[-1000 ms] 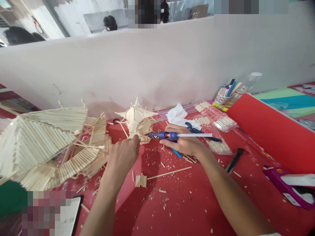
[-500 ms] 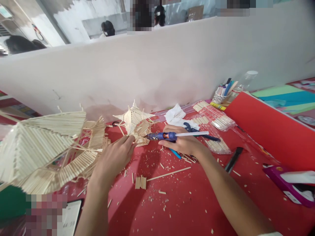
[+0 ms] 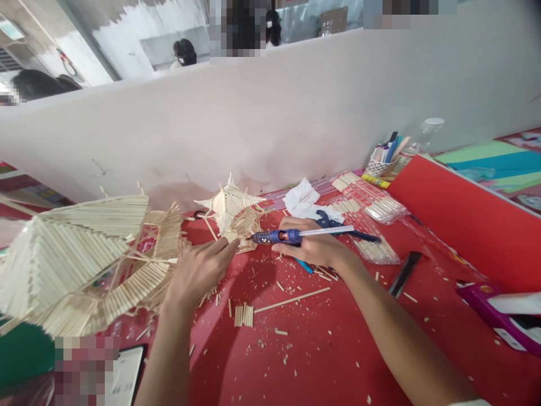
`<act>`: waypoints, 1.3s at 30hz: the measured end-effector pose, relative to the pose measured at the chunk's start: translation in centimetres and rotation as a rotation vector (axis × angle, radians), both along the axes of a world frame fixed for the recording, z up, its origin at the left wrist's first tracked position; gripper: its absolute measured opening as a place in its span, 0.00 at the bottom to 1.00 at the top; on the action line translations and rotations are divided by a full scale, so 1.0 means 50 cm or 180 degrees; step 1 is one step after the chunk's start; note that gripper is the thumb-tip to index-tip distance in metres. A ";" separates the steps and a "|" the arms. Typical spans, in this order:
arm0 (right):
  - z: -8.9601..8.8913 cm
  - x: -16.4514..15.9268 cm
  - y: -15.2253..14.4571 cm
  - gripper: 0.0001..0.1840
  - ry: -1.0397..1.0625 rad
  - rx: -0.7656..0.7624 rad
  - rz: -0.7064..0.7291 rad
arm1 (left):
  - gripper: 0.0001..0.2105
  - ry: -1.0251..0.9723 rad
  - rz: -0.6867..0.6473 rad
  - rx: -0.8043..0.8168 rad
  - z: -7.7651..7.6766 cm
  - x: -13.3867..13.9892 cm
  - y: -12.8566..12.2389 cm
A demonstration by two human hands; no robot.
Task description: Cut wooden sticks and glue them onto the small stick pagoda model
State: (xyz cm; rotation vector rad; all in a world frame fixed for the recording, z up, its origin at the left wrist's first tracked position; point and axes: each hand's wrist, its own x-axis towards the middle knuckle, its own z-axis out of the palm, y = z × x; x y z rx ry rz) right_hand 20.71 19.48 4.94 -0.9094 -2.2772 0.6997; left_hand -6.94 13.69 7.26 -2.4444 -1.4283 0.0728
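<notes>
My right hand [image 3: 310,245] grips a blue glue gun [image 3: 279,237] with a clear glue stick [image 3: 327,230] poking out of its back end. The nozzle points left, at the front base of a small pavilion model made of thin wooden sticks [image 3: 230,208]. My left hand [image 3: 207,265] is closed, its fingertips at the front left of that base, close to the nozzle. What its fingers pinch, if anything, is hidden. A larger stick-built model [image 3: 84,248] with a broad roof stands left of my left hand.
Short cut sticks [image 3: 244,316], a long stick [image 3: 291,300] and scraps lie on the red table [image 3: 321,349]. Dark-handled pliers [image 3: 346,228], white tissue [image 3: 302,197] and bagged sticks [image 3: 376,197] lie behind my right hand. A pen cup [image 3: 379,164] stands farther back, before a pale partition [image 3: 253,124].
My left fingertips have shifted slightly right along the pavilion's base, nearer the nozzle. The glue gun has moved a little left and down. The view has shifted slightly.
</notes>
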 end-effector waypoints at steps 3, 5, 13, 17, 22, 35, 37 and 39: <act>-0.002 0.000 0.000 0.16 -0.0003 -0.0015 -0.0018 | 0.15 -0.0016 0.0030 0.0090 0.000 0.007 -0.002; -0.003 0.000 0.000 0.17 -0.0008 -0.0016 -0.0013 | 0.14 -0.0031 0.0025 0.0140 -0.001 0.007 -0.003; -0.001 0.001 0.002 0.18 -0.0073 -0.0130 0.0027 | 0.12 -0.0147 -0.0210 0.0622 -0.014 0.004 0.002; -0.001 0.002 0.002 0.18 -0.0066 -0.0192 0.0017 | 0.11 -0.0140 -0.0287 0.0765 -0.018 0.004 0.003; -0.001 0.002 0.001 0.18 -0.0032 -0.0198 0.0015 | 0.11 -0.0078 -0.0268 0.0685 -0.015 -0.001 0.002; 0.000 0.000 0.000 0.17 0.0003 -0.0259 0.0004 | 0.12 0.0036 -0.0117 0.0415 -0.011 -0.002 0.003; 0.000 0.000 0.000 0.17 -0.0004 -0.0244 -0.0010 | 0.12 0.0068 -0.0142 0.0438 -0.011 -0.003 0.004; 0.000 0.000 0.000 0.17 -0.0007 -0.0234 -0.0022 | 0.12 0.0080 -0.0167 0.0451 -0.011 -0.005 0.004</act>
